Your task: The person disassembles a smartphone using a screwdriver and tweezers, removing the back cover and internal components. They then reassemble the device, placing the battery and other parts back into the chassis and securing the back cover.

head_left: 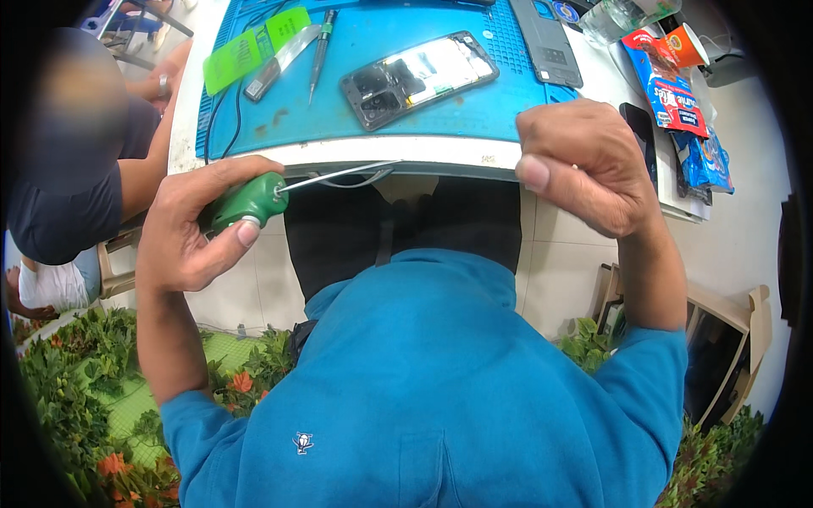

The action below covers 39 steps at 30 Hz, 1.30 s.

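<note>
My left hand (190, 224) is wrapped round the green handle of a screwdriver (254, 203), in front of the white table's near edge. Its thin metal shaft points right, roughly along that edge. Fingers curled and thumb pressed in, my right hand (589, 165) is raised over the table's near right edge. A tiny pale speck shows by its thumb; whatever the fingers hold is hidden. A smartphone (421, 78) with its back off lies on the blue work mat (339, 118), its camera block and inner parts exposed. Neither hand touches it.
A loose dark phone back cover (546, 42) lies right of the phone. A slim screwdriver (322, 55), a clear-wrapped tool (282, 63) and a bright green packet (254, 51) lie to the left. Snack packets (669, 85) crowd the right side. Another person's arm (152, 169) is at the left.
</note>
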{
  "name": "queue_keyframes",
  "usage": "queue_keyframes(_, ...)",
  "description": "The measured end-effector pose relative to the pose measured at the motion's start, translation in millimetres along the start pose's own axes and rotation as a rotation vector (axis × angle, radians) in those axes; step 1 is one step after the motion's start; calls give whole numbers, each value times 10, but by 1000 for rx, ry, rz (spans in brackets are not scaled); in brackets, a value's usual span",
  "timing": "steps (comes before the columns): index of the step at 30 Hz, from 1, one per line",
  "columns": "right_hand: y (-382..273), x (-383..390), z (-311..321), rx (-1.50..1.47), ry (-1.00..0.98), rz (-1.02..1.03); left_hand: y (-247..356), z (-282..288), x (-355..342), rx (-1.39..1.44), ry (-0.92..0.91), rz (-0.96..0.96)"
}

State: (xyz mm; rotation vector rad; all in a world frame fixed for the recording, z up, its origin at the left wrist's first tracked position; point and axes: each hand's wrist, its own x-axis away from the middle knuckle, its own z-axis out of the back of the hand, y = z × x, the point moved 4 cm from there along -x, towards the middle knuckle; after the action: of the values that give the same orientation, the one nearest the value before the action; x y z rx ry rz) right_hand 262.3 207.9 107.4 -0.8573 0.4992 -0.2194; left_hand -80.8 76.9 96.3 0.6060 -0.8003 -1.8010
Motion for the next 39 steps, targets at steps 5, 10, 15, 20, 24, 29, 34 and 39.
queue_keyframes(5, 76, 146, -55, 26, -1, -124, -45, 76, 8, -24, 52, 118)
queue_keyframes(10, 103, 238, -230, 95, -35, -124, -75, 133, 23, -74, 124, 129)
queue_keyframes(15, 267, 391, 116, 536, 305, -175, -37, 89, 66, -67, 163, 136)
queue_keyframes(20, 351, 637, 378, 720, 198, -458, -201, 110, 142, -60, 251, 209)
queue_keyframes(24, 441, 827, 373, 708, 231, -461, -223, 20, 84, -108, 253, 223)
queue_keyframes(29, 554, 947, 404, 656, 275, -570, -220, -101, 122, -132, 282, 209)
queue_keyframes(34, 467, 815, 349, 750, 355, -431, -203, -79, 115, -155, 297, 213)
queue_keyframes(39, 315, 326, -102, 716, 276, -113, -145, -191, 71, -210, 232, 156)
